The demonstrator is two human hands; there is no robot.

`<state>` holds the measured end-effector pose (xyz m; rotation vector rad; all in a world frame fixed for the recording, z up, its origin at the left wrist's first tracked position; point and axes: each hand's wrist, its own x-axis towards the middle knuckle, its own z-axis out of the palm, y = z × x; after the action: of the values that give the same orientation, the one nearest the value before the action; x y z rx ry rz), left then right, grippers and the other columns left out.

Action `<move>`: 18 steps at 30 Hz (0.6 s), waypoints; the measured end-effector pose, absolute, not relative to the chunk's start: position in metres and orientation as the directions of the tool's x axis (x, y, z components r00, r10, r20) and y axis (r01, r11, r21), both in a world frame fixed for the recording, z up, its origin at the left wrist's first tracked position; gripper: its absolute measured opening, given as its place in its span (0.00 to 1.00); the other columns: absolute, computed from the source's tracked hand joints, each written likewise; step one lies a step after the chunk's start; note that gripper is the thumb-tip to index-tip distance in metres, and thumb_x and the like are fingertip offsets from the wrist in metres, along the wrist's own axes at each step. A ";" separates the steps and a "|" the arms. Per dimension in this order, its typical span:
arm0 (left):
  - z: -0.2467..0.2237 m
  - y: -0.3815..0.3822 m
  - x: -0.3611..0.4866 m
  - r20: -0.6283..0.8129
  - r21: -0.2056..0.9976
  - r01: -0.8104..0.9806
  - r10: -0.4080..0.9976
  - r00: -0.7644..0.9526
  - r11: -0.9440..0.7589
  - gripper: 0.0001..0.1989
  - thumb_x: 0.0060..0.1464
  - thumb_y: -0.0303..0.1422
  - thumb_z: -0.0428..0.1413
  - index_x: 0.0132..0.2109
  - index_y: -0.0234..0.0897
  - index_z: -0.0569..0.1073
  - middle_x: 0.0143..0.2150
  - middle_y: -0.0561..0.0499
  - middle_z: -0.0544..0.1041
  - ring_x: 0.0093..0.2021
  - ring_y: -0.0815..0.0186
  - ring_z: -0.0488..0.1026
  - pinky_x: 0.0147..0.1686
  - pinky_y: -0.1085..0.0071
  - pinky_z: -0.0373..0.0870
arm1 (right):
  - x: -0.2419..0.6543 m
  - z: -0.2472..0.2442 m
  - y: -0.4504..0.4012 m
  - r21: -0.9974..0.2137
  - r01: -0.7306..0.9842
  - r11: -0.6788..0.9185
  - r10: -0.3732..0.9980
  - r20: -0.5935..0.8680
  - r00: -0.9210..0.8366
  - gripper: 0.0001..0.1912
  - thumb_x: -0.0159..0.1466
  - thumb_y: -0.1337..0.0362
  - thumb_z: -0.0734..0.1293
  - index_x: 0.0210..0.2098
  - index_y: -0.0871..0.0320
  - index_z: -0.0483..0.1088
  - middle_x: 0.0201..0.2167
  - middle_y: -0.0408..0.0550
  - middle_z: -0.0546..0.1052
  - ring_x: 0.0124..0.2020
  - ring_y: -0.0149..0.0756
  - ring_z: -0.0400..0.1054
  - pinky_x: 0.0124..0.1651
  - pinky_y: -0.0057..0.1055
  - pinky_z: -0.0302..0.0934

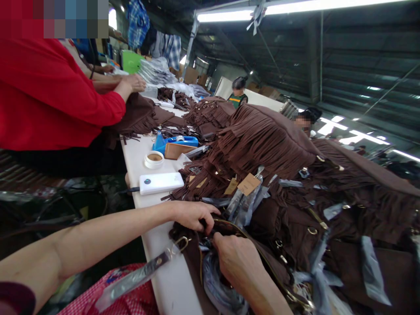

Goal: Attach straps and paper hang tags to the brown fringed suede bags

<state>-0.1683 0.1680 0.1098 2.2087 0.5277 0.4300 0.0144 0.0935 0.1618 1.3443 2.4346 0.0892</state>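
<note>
A brown fringed handbag (262,245) lies at the table's front with its zipped mouth open. My left hand (193,216) bends over the far left of that mouth, index finger stretched forward and the other fingers curled on the bag's edge. Just right of it, my right hand (234,253) is closed, knuckles up, at the opening; its fingertips are hidden inside. Under my right wrist, a coiled strap in clear plastic (218,284) shows within the bag. Another plastic-wrapped strap (141,275) with a metal clip hangs over the table edge, below my left forearm.
A white power bank (161,183), a tape roll (154,159) and a blue tape dispenser (175,142) stand on the white table (131,153). More brown fringed bags (262,140) pile up at the right. A co-worker in a red sleeve (65,96) handles brown material at the left.
</note>
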 end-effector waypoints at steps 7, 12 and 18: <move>0.100 0.167 -0.170 0.156 0.789 0.225 0.540 0.827 -0.571 0.15 0.46 0.15 0.55 0.33 0.37 0.80 0.64 0.49 0.67 0.64 0.52 0.64 0.66 0.59 0.57 | 0.008 0.159 0.090 0.249 0.855 0.455 0.880 -0.275 -0.388 0.17 0.64 0.78 0.56 0.40 0.60 0.75 0.32 0.59 0.83 0.34 0.49 0.80 0.32 0.34 0.66; 0.100 0.169 -0.169 0.153 0.782 0.226 0.531 0.833 -0.580 0.12 0.48 0.18 0.57 0.34 0.36 0.81 0.64 0.47 0.66 0.63 0.52 0.65 0.65 0.61 0.59 | 0.000 0.158 0.095 0.228 0.851 0.473 0.868 -0.284 -0.406 0.18 0.63 0.78 0.56 0.42 0.61 0.75 0.33 0.61 0.83 0.37 0.51 0.80 0.35 0.37 0.68; 0.105 0.172 -0.168 0.135 0.761 0.231 0.496 0.858 -0.606 0.09 0.47 0.19 0.59 0.34 0.33 0.81 0.62 0.42 0.68 0.59 0.51 0.69 0.61 0.62 0.63 | -0.003 0.153 0.099 0.217 0.845 0.489 0.851 -0.331 -0.408 0.20 0.63 0.78 0.56 0.42 0.60 0.77 0.34 0.61 0.83 0.37 0.53 0.80 0.37 0.41 0.70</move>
<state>-0.1678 0.1719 0.1053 2.2343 0.5241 0.4283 -0.0034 0.0985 0.1535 1.4113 2.3432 0.0216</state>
